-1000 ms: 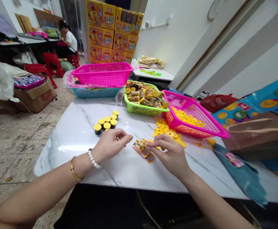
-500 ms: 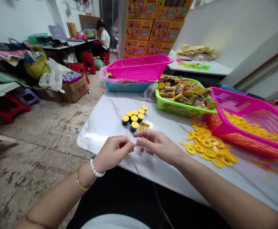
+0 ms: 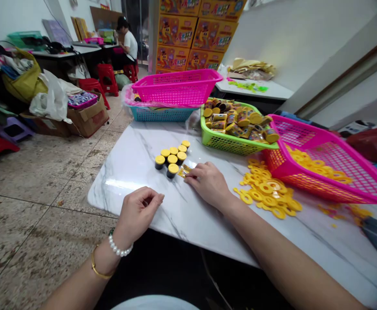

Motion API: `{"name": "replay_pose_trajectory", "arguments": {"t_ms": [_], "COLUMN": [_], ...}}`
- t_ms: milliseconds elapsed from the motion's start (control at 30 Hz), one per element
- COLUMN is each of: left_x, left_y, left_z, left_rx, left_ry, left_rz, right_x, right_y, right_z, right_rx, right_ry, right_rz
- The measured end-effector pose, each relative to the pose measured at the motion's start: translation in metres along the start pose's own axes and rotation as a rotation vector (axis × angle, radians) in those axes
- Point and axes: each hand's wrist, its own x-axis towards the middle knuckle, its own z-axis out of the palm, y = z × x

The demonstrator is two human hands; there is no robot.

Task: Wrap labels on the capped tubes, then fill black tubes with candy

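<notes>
My right hand (image 3: 207,183) reaches over the white table, thumb and fingers pinched at the near edge of a small yellow printed label (image 3: 183,171). Part of the label is hidden by the fingertips. Just left of it stand several small black cups with yellow lids (image 3: 172,168), upright in a tight group. My left hand (image 3: 139,211) hovers at the table's front edge, fingers curled and thumb against the index finger, with nothing visible in it. Several loose yellow plastic rings (image 3: 267,189) lie in a pile right of my right hand.
A green basket (image 3: 230,145) holds labelled cups. Right of it, a pink basket (image 3: 304,189) contains more yellow rings. At the back, another pink basket (image 3: 175,88) rests on a blue one (image 3: 162,114). Stacked cartons (image 3: 177,30) and a seated person (image 3: 128,45) are beyond.
My hands have come apart: the right moved forward to the yellow label, while the left drew back slightly toward me. The camera view has shifted to the right.
</notes>
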Motion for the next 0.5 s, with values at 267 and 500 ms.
{"name": "replay_pose_trajectory", "arguments": {"t_ms": [267, 500], "left_x": [0.007, 0.009], "left_y": [0.003, 0.006], "left_z": [0.003, 0.008], "left_rx": [-0.068, -0.103], "left_ry": [-0.013, -0.044], "left_rz": [-0.086, -0.099], "right_x": [0.005, 0.016], "right_y": [0.009, 0.007], "right_z": [0.006, -0.003], "right_rx": [-0.010, 0.140], "right_ry": [0.022, -0.047], "right_rz": [0.024, 0.088]}}
